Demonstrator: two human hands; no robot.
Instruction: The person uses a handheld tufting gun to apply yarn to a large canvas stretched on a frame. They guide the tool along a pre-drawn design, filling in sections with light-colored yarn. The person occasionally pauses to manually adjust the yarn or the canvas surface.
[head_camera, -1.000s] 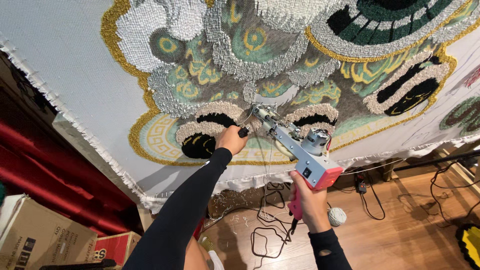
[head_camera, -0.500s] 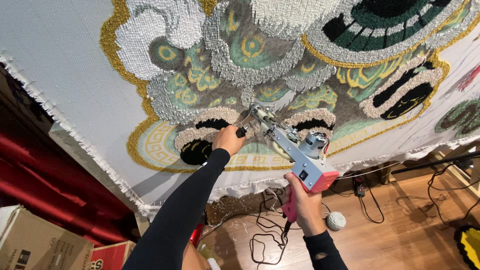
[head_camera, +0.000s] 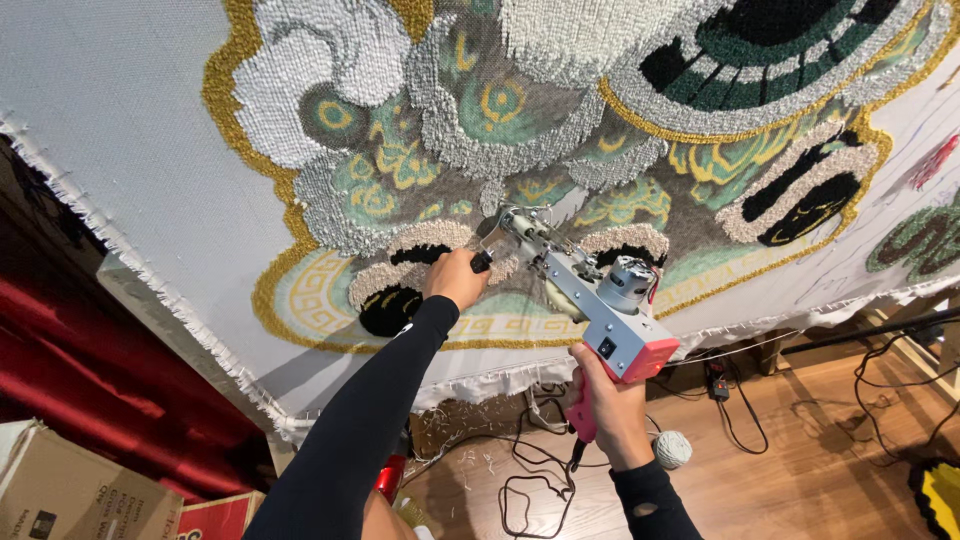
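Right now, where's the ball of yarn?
The ball of yarn lies on the wooden floor at lower right, just beside the right hand's wrist.

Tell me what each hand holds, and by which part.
Both hold one tufting gun: the right hand grips its pink rear handle, and the left hand grips the black front handle near the rug.

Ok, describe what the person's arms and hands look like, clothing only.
Both arms wear tight black long sleeves reaching the wrists. The left sleeve has a small white mark near the cuff. The left hand and right hand are bare: no gloves, rings or watch visible.
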